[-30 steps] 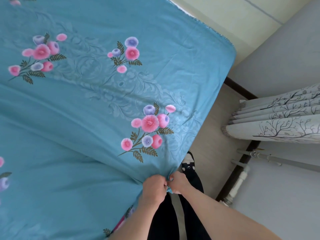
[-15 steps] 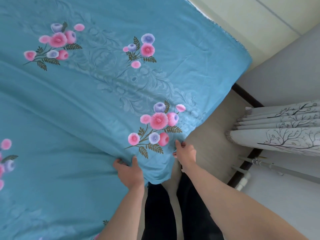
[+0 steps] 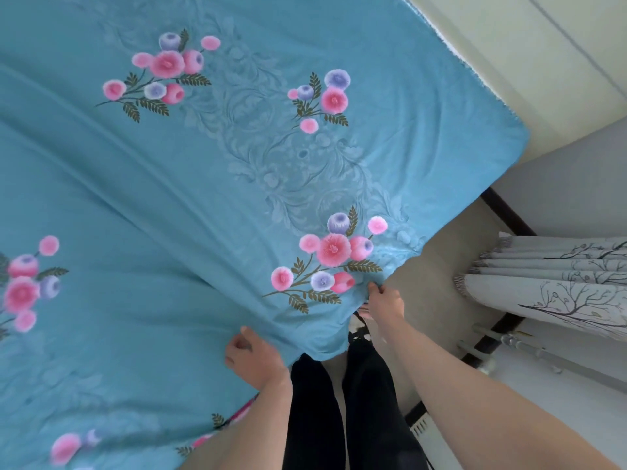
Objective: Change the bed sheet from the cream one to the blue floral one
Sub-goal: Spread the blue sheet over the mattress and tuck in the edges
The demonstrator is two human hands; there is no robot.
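- The blue floral sheet is lying spread across the bed, covering its whole visible top and reaching the far right corner by the wall.
- The sheet's near corner is hanging off the bed's near edge, draping in front of the person's dark trousers.
- The left hand is gripping the sheet along the near edge, fingers curled into the cloth.
- The right hand is pinching the sheet's right edge just below a pink flower cluster.
- The two hands are sitting apart, with the hanging corner between them.
- A pale curtain with a branch print is hanging at the right, over the floor beside the bed.
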